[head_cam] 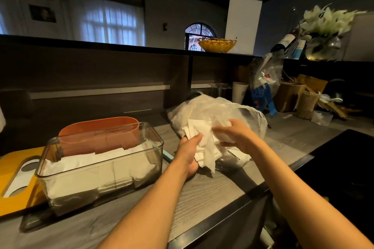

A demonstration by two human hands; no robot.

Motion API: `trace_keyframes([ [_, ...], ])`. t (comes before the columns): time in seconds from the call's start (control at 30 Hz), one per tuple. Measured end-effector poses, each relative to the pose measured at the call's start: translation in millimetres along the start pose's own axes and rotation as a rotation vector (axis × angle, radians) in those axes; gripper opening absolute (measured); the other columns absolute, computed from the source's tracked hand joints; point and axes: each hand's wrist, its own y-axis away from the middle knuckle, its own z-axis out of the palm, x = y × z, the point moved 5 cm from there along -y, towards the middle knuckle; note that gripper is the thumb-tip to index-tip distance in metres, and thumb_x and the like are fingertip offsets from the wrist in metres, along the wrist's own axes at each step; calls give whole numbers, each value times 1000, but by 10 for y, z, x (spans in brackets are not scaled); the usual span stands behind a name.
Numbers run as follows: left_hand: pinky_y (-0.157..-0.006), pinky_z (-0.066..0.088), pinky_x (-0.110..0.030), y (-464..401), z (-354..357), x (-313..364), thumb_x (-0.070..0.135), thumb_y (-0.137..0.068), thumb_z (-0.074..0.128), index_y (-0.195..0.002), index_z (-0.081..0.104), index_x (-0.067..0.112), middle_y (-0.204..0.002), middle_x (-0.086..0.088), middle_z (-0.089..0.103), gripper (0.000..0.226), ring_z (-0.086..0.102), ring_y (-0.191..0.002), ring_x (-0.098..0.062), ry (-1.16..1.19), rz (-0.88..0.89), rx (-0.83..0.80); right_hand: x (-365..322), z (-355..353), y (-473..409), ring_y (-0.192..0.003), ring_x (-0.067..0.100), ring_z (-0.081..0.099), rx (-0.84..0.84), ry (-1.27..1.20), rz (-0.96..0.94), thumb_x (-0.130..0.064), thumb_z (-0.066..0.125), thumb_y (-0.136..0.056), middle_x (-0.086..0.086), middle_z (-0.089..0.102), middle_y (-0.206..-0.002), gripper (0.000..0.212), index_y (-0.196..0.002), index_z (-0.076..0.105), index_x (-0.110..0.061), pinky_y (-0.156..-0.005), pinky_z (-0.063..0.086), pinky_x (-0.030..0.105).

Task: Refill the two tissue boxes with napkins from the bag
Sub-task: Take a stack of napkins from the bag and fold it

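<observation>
Bench (212, 192): matt grey wood grain. On it, clear glossy plastic box (155, 147) of soft white paper napkins (91, 170); behind the box, matt orange plastic tub (97, 137); right of the box, thin crinkled translucent plastic bag (222, 111).

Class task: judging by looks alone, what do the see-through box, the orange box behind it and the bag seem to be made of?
See-through box: probably smooth hard plastic, as the napkins show through its walls.
Orange box: opaque and matte, perhaps plastic or silicone; unclear.
Bag: thin plastic film, crinkled and translucent.
</observation>
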Motion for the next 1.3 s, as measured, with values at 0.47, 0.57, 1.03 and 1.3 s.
trace_keyframes([
  [0.47,-109,38,-52,167,165,72,68,-96,30,-140,53,15,-138,-20,58,73,54,-124,-38,308,-155,-282,-405,-15,-23,-98,34,62,-331,38,-61,-18,74,-84,15,66,-101,32,-108,63,1,-88,52,41],
  [0.57,-108,42,-53,223,161,50,62,-94,41,-136,57,10,-133,-22,62,69,58,-121,-37,176,-123,-334,-375,104,-53,-98,18,57,-203,445,-98,-20,76,-83,5,61,-122,53,-131,54,-11,-76,51,23],
  [1.03,-109,42,-54,212,146,70,42,-103,42,-135,58,11,-127,-20,66,48,61,-119,-37,181,-67,-289,-225,179,69,-81,5,53,151,551,-550,-39,75,-82,-6,60,-97,29,-102,72,-18,-70,45,19],
  [1.3,-103,47,-55,215,124,34,19,-99,47,-132,59,7,-121,-22,68,37,65,-110,-38,83,-94,-239,-326,30,41,-76,6,62,177,163,-409,-24,73,-86,-7,68,-80,14,-95,76,-13,-69,50,18],
])
